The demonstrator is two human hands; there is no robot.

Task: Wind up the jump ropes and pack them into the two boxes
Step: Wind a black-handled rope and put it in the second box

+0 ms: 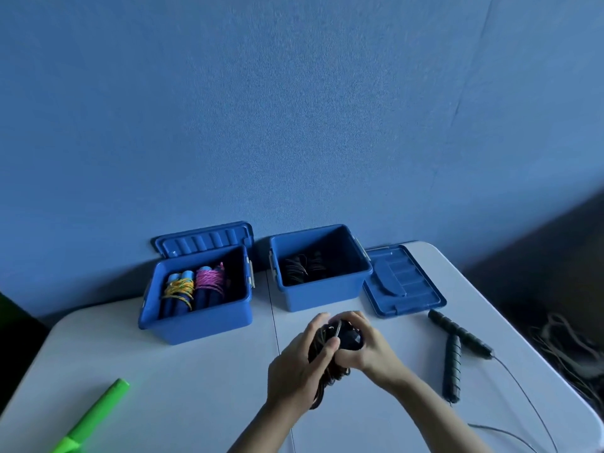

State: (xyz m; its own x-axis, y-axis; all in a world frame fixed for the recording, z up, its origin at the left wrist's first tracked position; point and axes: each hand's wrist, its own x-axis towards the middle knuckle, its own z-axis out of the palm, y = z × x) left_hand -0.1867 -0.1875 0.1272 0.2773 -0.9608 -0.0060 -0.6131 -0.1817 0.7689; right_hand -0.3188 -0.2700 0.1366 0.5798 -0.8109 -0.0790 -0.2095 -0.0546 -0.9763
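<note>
Both hands meet in front of the right box, wrapped around a wound black jump rope (347, 338). My left hand (300, 364) grips its lower part and my right hand (369, 348) clasps its top. The left blue box (196, 322) holds two wound ropes, one yellow (179, 289) and one pink (210, 279), on blue handles. The right blue box (323, 289) contains dark wound ropes (300, 264). An unwound black jump rope (457, 348) lies on the table at the right, handles crossed, its thin cord trailing toward the front edge.
One lid (202, 238) leans behind the left box against the blue wall. The other lid (403, 282) lies flat right of the right box. A green handle (94, 416) lies at the front left. The white table (196, 387) ends in rounded corners left and right.
</note>
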